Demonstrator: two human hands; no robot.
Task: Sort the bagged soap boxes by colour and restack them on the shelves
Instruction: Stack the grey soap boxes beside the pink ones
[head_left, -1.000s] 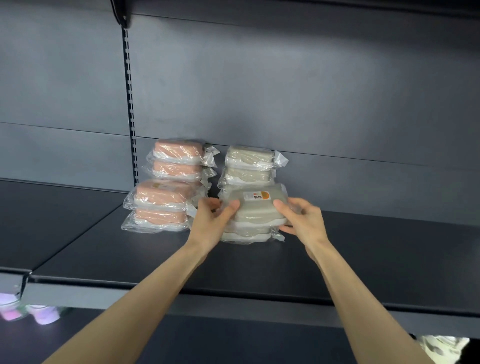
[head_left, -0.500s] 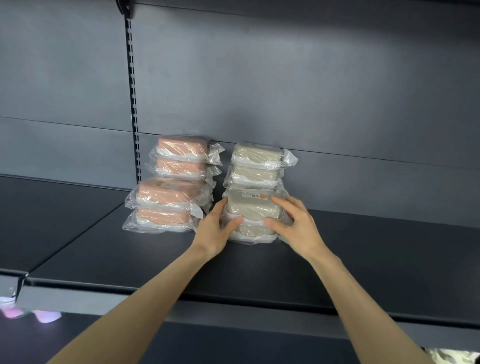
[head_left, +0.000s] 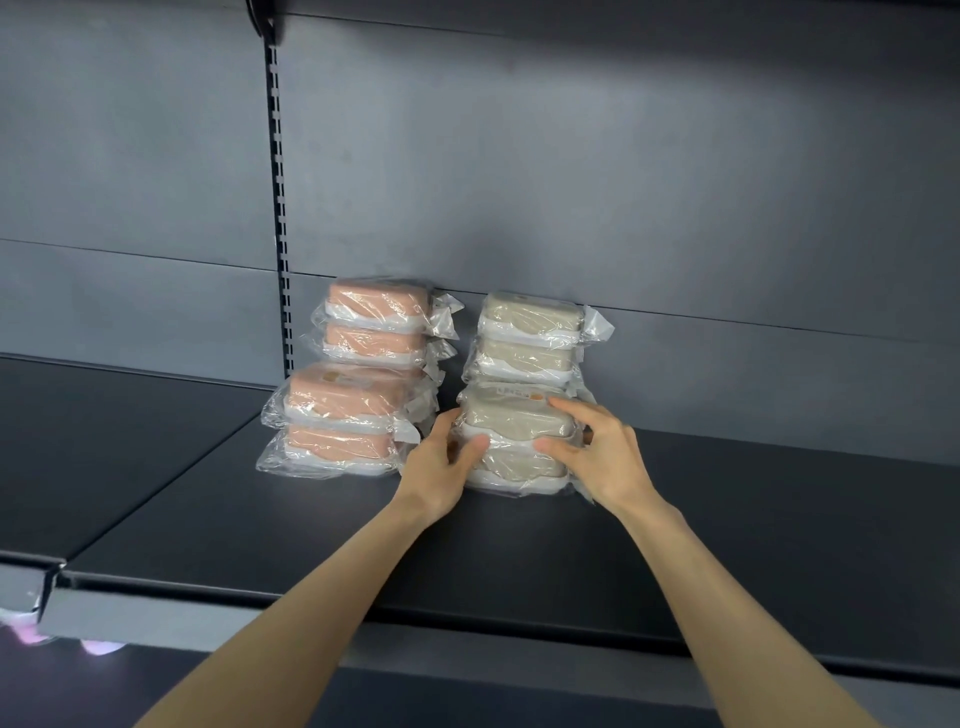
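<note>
Two grips on one box: my left grip (head_left: 444, 462) and right grip (head_left: 602, 457) both curl round the top beige soap box (head_left: 511, 418), which sits on a second beige box (head_left: 519, 467) on the dark shelf (head_left: 519, 545), with a rear beige pair (head_left: 530, 332) stacked behind it and pink stacks (head_left: 343, 400) just to its left.

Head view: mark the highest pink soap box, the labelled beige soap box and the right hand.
highest pink soap box (head_left: 379, 300), head view, its lid.
labelled beige soap box (head_left: 511, 415), head view, its lid.
right hand (head_left: 610, 457), head view, its back.
</note>
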